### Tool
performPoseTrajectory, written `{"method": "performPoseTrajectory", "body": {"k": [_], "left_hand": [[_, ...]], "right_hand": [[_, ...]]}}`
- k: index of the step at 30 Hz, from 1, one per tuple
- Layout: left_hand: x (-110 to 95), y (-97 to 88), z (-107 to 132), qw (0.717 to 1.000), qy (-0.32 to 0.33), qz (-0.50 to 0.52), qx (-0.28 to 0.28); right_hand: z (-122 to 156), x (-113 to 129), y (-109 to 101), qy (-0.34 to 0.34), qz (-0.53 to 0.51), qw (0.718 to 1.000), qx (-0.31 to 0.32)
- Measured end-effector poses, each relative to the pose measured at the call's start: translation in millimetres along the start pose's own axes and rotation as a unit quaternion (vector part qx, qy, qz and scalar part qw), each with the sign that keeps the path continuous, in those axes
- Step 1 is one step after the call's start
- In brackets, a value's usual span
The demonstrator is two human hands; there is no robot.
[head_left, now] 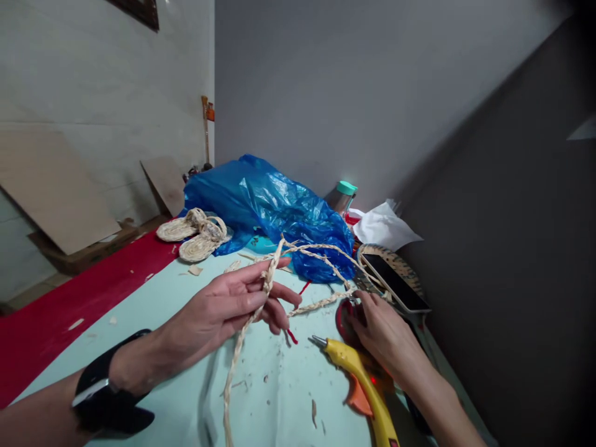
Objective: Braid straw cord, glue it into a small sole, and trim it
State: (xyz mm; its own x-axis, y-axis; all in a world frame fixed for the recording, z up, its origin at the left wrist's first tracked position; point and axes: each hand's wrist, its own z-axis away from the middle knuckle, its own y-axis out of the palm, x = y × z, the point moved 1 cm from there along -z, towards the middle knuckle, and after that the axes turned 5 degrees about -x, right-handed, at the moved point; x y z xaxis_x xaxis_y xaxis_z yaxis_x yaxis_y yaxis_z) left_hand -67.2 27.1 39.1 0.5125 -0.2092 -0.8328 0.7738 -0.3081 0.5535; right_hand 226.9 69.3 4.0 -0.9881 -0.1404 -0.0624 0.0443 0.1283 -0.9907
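Tabletop, pale green and sprinkled with dry scraps, spreads before me, with a red strip along its left side. A smooth grey wall rises behind it; to the left a whitish wall has flat brown boards leaning against it.

My left hand pinches a braided cord between thumb and fingers, the plait straw-coloured, knobbly and fibrous. One length hangs towards me; the rest loops over to the right, near my other hand. My right hand is curled down against a red object, mostly hidden; I cannot tell whether the fingers grip it.

Just beside that hand lies a yellow glue gun with an orange trigger and a metal nozzle. Further right, a dark-screened phone rests tilted on a round woven tray. Crumpled, glossy blue plastic heaps up at the back, beside two oval-soled straw sandals. A teal-lidded bottle and creased white paper sit beyond.
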Motion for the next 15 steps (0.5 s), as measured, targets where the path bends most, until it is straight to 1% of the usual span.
{"method": "performPoseTrajectory", "body": {"k": [4, 8, 10, 13, 14, 15], "left_hand": [[0.8, 4.1, 1.5, 1.0, -0.001, 0.012, 0.015], [1.3, 4.2, 2.2, 1.0, 0.019, -0.017, 0.014], [1.0, 3.4, 2.6, 0.999, 0.02, -0.024, 0.004], [0.2, 1.9, 3.3, 0.999, 0.026, -0.035, -0.018], [0.0, 1.2, 3.7, 0.998, 0.031, -0.044, -0.026], [0.0, 0.4, 4.1, 0.997, 0.035, -0.056, -0.034]], "right_hand": [[3.0, -3.3, 4.1, 0.031, 0.015, 0.999, -0.007], [1.9, -6.7, 3.8, 0.056, -0.005, 0.998, -0.011], [2.1, -13.4, -2.2, 0.073, -0.027, 0.997, -0.016], [6.0, -27.5, -19.0, 0.095, -0.075, 0.993, -0.019], [8.0, -31.7, -25.3, 0.095, -0.11, 0.989, -0.021], [10.1, -35.5, -31.0, 0.092, -0.167, 0.981, -0.027]]}}
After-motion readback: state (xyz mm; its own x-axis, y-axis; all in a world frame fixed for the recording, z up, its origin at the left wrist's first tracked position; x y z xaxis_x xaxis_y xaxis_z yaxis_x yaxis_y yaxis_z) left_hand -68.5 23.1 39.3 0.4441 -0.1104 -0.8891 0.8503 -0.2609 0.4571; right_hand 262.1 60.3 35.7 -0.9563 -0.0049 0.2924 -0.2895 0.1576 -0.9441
